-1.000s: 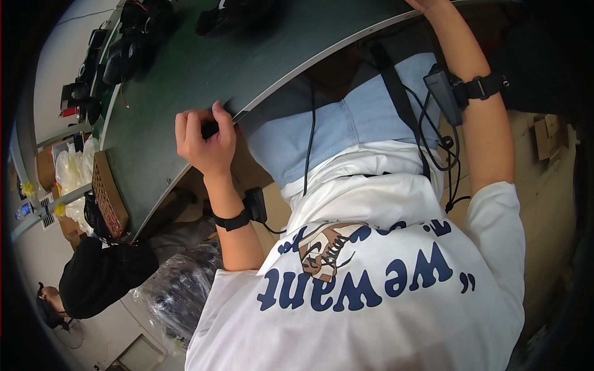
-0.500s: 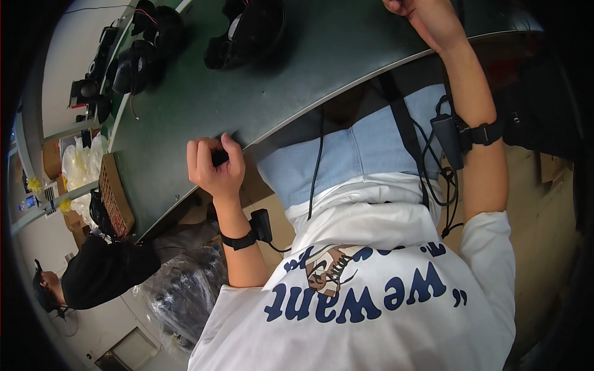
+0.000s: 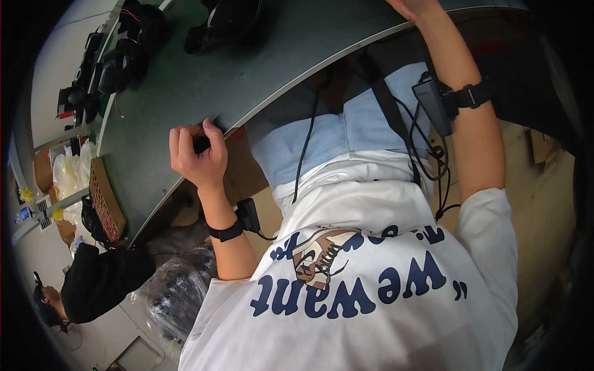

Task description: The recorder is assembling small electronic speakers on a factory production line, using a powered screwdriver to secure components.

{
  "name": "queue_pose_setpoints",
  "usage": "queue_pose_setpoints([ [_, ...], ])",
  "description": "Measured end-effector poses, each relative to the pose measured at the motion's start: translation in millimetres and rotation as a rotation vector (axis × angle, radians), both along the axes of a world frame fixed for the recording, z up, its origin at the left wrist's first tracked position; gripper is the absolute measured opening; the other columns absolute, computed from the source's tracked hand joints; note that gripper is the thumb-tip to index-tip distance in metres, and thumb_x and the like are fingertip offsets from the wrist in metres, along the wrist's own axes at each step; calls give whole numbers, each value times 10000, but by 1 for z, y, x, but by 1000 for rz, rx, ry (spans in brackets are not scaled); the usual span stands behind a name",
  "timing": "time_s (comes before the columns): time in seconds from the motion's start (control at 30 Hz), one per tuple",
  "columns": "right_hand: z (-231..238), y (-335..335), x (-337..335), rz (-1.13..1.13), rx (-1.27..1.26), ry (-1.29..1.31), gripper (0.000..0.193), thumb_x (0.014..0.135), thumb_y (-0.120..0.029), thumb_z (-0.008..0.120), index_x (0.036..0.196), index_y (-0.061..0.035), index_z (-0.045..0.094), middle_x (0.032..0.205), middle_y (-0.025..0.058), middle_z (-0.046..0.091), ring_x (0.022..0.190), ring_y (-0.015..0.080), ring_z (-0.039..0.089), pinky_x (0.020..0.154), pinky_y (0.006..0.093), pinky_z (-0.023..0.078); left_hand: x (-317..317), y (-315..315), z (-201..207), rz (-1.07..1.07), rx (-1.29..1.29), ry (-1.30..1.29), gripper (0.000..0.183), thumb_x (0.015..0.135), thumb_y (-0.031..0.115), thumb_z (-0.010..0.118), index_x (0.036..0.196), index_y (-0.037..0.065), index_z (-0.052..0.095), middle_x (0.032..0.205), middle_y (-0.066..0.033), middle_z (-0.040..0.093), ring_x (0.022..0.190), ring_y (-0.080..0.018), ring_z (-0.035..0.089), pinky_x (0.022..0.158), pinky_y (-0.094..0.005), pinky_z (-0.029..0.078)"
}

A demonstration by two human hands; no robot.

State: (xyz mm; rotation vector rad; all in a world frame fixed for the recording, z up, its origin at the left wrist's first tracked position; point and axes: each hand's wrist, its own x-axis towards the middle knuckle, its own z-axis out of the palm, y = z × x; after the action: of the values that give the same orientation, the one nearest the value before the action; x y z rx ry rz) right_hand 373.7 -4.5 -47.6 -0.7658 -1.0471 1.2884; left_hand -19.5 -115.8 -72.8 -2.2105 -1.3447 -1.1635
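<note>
My left hand rests at the near edge of the dark green table, its fingers curled and thumb raised. A dark patch shows between fingers and thumb; whether it is a small black object or shadow I cannot make out. My right hand reaches over the table at the upper edge of the view. Its fingers are cut off, so what it touches or holds is hidden. Farther in on the table, between my hands, sits a curved black plastic housing, partly out of view.
More black housings with thin wires stand at the table's far left. A brown perforated box is by its left end, near clear plastic bags. A person in black is at the left, beside a plastic-wrapped bundle. Cables hang by my lap.
The view has shifted, so the table and housings appear farther up and left. My right hand has slid farther out past the upper edge. My left hand keeps its curled pose.
</note>
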Motion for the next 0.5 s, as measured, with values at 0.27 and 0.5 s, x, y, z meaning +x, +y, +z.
queue_pose_setpoints([
  [0.27,-3,0,-3,20,0,-7,226,1006,-183,649,805,-108,583,677,-7,551,561,82,512,514,227,392,-2,-8,3,-3,-46,-61,188,846,22,736,744,5,579,703,-63,551,591,-187,540,548,-311,423],
  [0.5,1,-4,0,-4,-30,-12,223,1007,-185,649,809,-107,581,689,-6,553,566,87,521,517,227,396,-1,-7,3,-31,-27,-117,197,837,21,745,736,2,577,707,-70,551,595,-185,539,549,-313,421],
])
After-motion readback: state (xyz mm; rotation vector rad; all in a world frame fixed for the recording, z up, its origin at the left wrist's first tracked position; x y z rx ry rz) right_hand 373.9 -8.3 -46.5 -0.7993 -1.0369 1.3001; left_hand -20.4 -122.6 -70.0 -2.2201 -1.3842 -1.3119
